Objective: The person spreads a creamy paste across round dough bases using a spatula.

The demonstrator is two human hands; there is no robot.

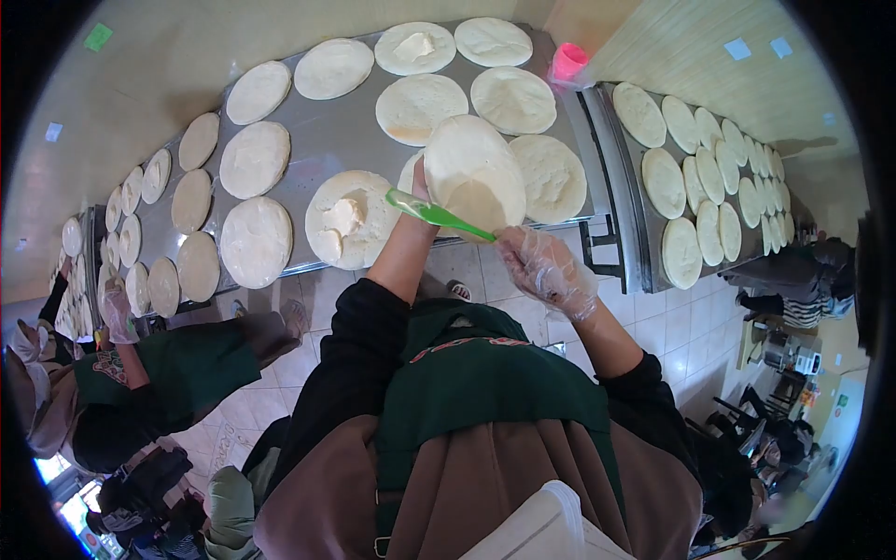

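Observation:
A round flat bread (474, 168) is held up, tilted, over the steel table (317, 121). My left hand (420, 201) grips its left edge, with most of the fingers hidden behind it. In my gloved right hand (544, 266) is the handle end of a green spatula (434, 214), whose wide end lies over my left wrist. To the left, a bread with pale creamy lumps (347, 219) lies on the table. Another bread (549, 177) lies just right of the held one.
More round breads (257, 161) cover the table in rows. A pink cup (569, 62) stands at its back right corner. A second table with breads (664, 184) is on the right. At the left works a person in a green apron (168, 373); others are farther off.

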